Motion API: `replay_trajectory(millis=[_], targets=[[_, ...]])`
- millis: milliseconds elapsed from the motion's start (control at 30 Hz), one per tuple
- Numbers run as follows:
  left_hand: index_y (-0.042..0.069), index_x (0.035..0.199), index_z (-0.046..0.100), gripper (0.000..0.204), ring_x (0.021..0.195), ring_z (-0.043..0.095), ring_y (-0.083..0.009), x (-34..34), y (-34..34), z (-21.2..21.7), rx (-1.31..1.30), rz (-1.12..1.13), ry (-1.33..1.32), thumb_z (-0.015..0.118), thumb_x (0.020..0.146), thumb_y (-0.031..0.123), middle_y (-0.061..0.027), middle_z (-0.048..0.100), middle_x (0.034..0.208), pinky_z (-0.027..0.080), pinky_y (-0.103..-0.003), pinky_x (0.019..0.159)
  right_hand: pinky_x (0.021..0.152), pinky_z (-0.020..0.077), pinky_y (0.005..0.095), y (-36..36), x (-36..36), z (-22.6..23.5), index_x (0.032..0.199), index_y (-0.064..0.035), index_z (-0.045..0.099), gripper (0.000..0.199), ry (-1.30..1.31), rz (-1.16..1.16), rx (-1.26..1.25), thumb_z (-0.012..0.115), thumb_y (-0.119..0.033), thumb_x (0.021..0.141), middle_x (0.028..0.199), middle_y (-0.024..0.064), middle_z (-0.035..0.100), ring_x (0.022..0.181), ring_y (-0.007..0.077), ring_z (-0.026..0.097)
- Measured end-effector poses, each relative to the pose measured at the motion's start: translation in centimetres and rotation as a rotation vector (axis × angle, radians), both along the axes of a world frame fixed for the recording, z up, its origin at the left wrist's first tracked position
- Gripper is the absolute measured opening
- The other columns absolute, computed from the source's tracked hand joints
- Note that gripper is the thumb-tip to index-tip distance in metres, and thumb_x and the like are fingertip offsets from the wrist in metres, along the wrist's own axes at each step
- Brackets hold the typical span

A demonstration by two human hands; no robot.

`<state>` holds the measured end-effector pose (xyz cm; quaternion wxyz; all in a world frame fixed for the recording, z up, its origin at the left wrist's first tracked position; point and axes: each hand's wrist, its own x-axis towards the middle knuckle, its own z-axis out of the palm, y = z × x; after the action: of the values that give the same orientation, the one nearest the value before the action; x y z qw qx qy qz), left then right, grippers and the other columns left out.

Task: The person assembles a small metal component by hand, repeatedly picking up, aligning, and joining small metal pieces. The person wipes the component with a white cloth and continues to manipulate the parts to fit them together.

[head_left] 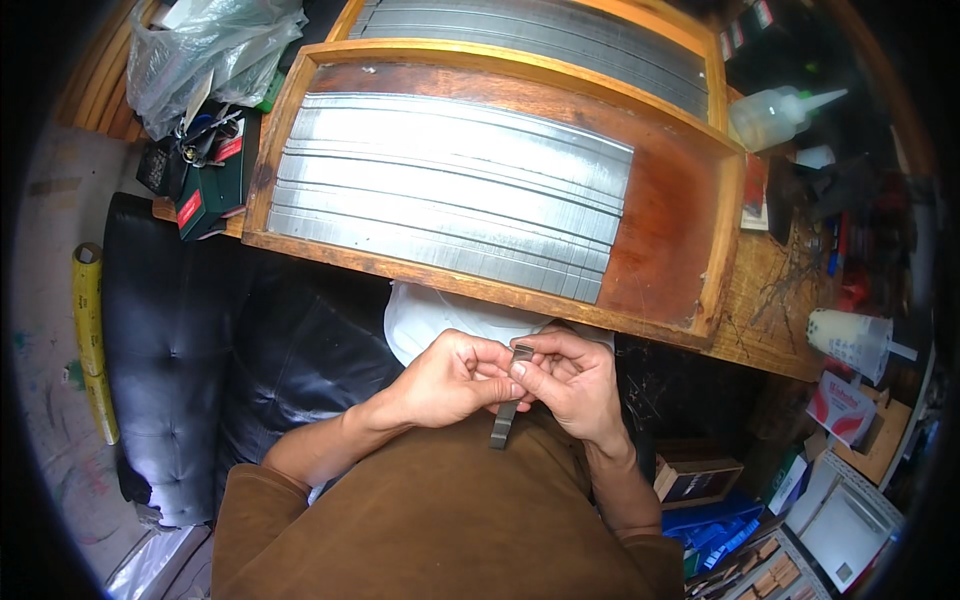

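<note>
Close to my body, both hands meet over a short, dark grey metal strip (501, 430). Its lower part hangs below my fingers, and a notched end shows between the fingertips at the top. My left hand (452, 378) is closed, with thumb and fingers pinching it from the left. From the right, my right hand (577, 385) pinches it near the upper end with thumb and forefinger. The fingers cover its middle. Just beyond my hands stands a shallow wooden tray (480, 277), in which closely packed, shiny metal strips (450, 185) lie in long rows.
A second wooden tray (713, 75) of grey strips sits behind. At right are a squeeze bottle (770, 118) and a drink cup (850, 340). At left stand a plastic bag (205, 60), dark green boxes (210, 190) and a black padded seat (175, 330). White cloth (440, 320) shows under the tray's edge.
</note>
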<state>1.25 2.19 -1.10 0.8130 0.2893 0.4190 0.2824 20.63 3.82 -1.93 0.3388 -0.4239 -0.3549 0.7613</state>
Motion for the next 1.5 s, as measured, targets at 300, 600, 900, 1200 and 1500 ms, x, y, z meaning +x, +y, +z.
replay_trajectory(millis=[300, 600, 900, 1200, 1500], targets=[[-0.006, 0.104, 0.070, 0.022, 0.082, 0.074, -0.0321, 0.5, -1.0, -0.4, 0.759, 0.105, 0.385, 0.066, 0.084, -0.011, -0.0194, 0.073, 0.091, 0.058, -0.034, 0.070, 0.064, 0.0488, 0.0249, -0.1, -0.5, 2.3, 0.092, -0.0005, 0.077, 0.015, -0.342, -0.014, 0.564, 0.081, 0.004, 0.078, 0.080, 0.0044, 0.063, 0.073, 0.0126, 0.060], [-0.005, 0.105, 0.070, 0.027, 0.083, 0.073, -0.0334, 0.4, -1.0, -0.9, 0.901, 0.145, 0.402, 0.063, 0.081, -0.013, -0.0187, 0.073, 0.093, 0.058, -0.036, 0.073, 0.064, 0.0498, 0.0249, -0.1, -0.7, 2.4, 0.091, -0.0011, 0.077, 0.015, -0.332, 0.002, 0.643, 0.082, 0.004, 0.077, 0.081, 0.0041, 0.063, 0.074, 0.0131, 0.062], [-0.006, 0.105, 0.070, 0.027, 0.082, 0.073, -0.0315, 0.4, -1.3, -1.1, 0.860, 0.160, 0.403, 0.062, 0.081, -0.014, -0.0185, 0.073, 0.090, 0.058, -0.035, 0.071, 0.061, 0.0475, 0.0228, 0.1, -0.8, 1.8, 0.088, -0.0016, 0.078, 0.017, -0.325, 0.002, 0.639, 0.085, 0.004, 0.074, 0.079, 0.0032, 0.064, 0.072, 0.0099, 0.059], [-0.007, 0.105, 0.069, 0.013, 0.084, 0.074, -0.0222, 0.4, -1.1, 0.8, 0.379, 0.082, 0.205, 0.064, 0.093, -0.004, -0.0137, 0.075, 0.094, 0.059, -0.030, 0.074, 0.064, 0.0504, 0.0231, 0.4, -0.6, 1.5, 0.093, 0.0048, 0.075, 0.011, -0.252, 0.023, 0.344, 0.079, 0.001, 0.084, 0.084, 0.0050, 0.065, 0.076, 0.0095, 0.062], [-0.002, 0.104, 0.068, 0.013, 0.089, 0.075, -0.0182, -0.3, 0.5, 0.4, -0.163, -0.052, 0.019, 0.067, 0.097, 0.009, -0.0135, 0.076, 0.096, 0.058, -0.024, 0.068, 0.062, 0.0549, 0.0201, 0.5, 0.7, -0.4, 0.119, 0.0057, 0.063, 0.029, 0.045, 0.055, -0.108, 0.068, 0.005, 0.091, 0.090, 0.0048, 0.063, 0.071, 0.0089, 0.065]])
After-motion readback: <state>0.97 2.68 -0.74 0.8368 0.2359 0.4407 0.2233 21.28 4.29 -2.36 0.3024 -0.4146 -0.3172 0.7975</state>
